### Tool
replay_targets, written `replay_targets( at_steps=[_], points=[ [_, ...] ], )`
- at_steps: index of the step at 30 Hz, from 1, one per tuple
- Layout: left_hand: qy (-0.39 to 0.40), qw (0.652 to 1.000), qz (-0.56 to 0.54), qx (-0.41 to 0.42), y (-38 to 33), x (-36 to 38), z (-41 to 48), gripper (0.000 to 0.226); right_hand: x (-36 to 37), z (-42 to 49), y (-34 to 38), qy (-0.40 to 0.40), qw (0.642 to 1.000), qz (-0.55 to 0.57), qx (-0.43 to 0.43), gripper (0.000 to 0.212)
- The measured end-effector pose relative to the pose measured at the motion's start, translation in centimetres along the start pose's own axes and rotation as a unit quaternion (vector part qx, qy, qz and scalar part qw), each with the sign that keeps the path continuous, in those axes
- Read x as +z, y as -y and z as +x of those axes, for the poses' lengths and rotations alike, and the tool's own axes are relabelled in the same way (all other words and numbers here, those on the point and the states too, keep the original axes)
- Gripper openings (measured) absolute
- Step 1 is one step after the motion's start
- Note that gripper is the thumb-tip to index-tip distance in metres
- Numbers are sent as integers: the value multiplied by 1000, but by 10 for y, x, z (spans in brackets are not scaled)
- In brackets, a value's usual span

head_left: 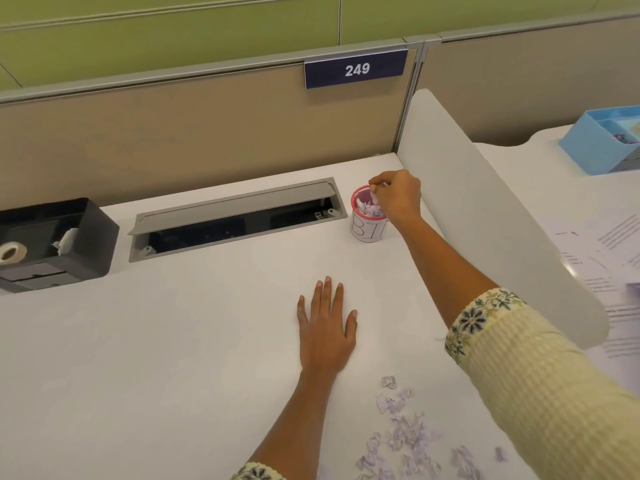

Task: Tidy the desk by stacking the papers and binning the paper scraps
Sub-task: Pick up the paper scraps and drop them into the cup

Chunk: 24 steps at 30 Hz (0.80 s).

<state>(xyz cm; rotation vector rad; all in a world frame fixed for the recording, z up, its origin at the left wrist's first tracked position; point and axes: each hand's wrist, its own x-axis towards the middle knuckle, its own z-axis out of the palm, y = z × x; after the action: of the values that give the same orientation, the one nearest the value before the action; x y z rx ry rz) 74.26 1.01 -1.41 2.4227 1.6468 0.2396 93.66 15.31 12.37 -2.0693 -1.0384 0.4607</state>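
The person's left hand (327, 327) lay flat on the white desk (173, 341), palm down, its fingers straight and slightly spread, grasping nothing. The right hand (394, 195) reached out over the bin (367, 232), a small cup with a pink rim and a white hand-lettered label, which stood near the back right corner of the desk, just beside the white divider (485, 202). The right fingers (375, 194) were curled and bunched at the tips just above the cup's rim, pinching a small pale scrap (380, 185). Torn white bits (370, 207) already filled the bin nearly to its rim.

A loose scatter of paper scraps (405, 434) lay on the near right part of the desk, below the right arm's pale yellow sleeve (536, 375) and well apart from the bin. Printed papers (609, 244) lay spread and overlapping on the surface beyond the divider, not squared into a pile.

At the back of the desk a grey cable hatch (239, 216) stood with its flap raised, between the bin and a black organiser (69, 230) that held a roll of tape (12, 252). A blue sign reading 249 (356, 69) hung on the partition behind, and a light blue box (602, 143) sat at the far right.
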Motion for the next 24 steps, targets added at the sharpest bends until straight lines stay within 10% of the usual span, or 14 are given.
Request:
replay_targets(
  at_steps=[18,24],
  points=[
    [-2,1000,-8,0,1,-2,-1,59,-29,-27,-27,-62,952,290,77,31],
    [-7,1000,4,2,1,-1,-1,59,-21,-79,-74,-73,970,195,128,38]
  ],
)
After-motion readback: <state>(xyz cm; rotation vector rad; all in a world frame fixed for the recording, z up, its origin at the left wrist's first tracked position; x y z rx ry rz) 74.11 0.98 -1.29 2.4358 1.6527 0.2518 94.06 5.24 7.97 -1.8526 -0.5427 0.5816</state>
